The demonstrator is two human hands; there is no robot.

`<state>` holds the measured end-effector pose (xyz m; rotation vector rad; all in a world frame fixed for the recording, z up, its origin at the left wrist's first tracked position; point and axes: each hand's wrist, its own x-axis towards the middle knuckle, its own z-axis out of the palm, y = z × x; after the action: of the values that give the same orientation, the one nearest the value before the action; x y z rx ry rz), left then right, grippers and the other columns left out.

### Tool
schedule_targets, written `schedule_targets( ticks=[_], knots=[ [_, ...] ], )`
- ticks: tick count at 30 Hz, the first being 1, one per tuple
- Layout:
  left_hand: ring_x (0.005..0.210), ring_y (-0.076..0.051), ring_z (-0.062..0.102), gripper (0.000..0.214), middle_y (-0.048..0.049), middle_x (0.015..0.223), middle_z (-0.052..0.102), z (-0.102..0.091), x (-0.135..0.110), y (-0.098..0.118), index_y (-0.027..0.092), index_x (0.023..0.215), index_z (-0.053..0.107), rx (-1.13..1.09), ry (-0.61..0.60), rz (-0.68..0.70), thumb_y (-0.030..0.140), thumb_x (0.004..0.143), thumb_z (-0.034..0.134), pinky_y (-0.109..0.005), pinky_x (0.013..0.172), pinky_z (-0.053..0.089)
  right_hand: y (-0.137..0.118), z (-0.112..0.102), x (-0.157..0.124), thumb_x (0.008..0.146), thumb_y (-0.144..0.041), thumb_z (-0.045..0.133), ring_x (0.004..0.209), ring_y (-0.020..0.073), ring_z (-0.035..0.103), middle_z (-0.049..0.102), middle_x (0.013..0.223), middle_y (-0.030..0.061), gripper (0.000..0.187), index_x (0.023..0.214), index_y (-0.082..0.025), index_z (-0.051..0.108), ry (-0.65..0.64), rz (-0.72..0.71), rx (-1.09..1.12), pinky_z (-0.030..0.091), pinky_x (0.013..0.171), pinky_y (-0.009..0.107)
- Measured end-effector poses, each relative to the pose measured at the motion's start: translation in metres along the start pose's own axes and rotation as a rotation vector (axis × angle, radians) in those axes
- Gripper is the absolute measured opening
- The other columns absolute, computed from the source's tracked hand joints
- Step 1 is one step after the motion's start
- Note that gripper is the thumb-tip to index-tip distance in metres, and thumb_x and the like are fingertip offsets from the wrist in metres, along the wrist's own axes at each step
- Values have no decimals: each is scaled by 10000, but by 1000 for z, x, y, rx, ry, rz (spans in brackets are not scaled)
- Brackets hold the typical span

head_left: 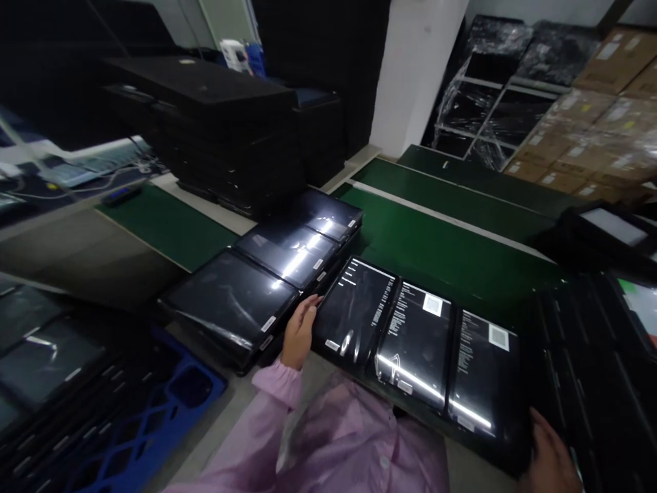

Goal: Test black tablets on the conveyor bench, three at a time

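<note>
Three tablets lie side by side in a black tray (518,411) in front of me. White text shows on the left tablet (354,308); the middle tablet (415,342) and right tablet (485,376) each show text and a square code. At the tray's left end my left hand (299,332) grips the edge, thumb on top. My right hand (554,452) is curled at the opposite end, partly cut off by the frame. Just left of the tray, another tray stack holds dark-screened tablets (230,301) with small white labels.
A green worktop (426,239) stretches beyond the tray. Tall stacks of black trays (215,137) stand at the back left. A blue crate (159,411) with tablets sits low at the left. More dark devices (580,363) crowd the right side; cartons (590,130) are piled behind.
</note>
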<state>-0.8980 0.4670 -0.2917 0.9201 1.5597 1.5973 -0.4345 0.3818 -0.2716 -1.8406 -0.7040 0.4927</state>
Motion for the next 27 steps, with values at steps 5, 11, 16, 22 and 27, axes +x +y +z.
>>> schedule_targets(
  ticks=[5,11,16,22,27],
  knots=[
    [1247,-292,666,446,-135,1285,737,2,-8,-1,162,1187,735,-32,91,65,529,975,600,-461,1151,468,-13,11,-9,716,-439,786,1258,329,610,722,1244,73,576,1241,-204,754,108,235,251,455,1115,447],
    [1238,-270,667,413,-117,1285,738,-2,-10,-1,167,1211,731,44,71,85,484,993,583,-437,1143,472,-6,15,-11,758,-481,770,1247,328,616,720,1243,101,581,1251,-175,741,135,168,240,484,1083,450],
    [1235,-253,665,380,-94,1282,741,-3,-12,1,171,1211,733,130,89,120,445,1008,563,-404,1134,477,12,11,-7,850,-529,673,1235,313,623,703,1277,113,565,1272,-156,717,88,57,173,496,1063,458],
    [1224,-255,663,375,-74,1268,749,-7,-8,0,190,1203,742,190,68,95,443,966,599,-397,1119,485,17,8,-7,848,-529,671,1249,305,611,698,1284,107,563,1278,-168,712,80,22,126,464,1090,455],
    [1191,-282,669,417,-84,1247,751,-9,-3,6,188,1206,745,225,18,46,459,919,611,-422,1081,501,13,2,-11,776,-595,774,1303,354,573,653,1367,123,705,1341,-184,678,43,40,38,397,1155,524]
  ],
)
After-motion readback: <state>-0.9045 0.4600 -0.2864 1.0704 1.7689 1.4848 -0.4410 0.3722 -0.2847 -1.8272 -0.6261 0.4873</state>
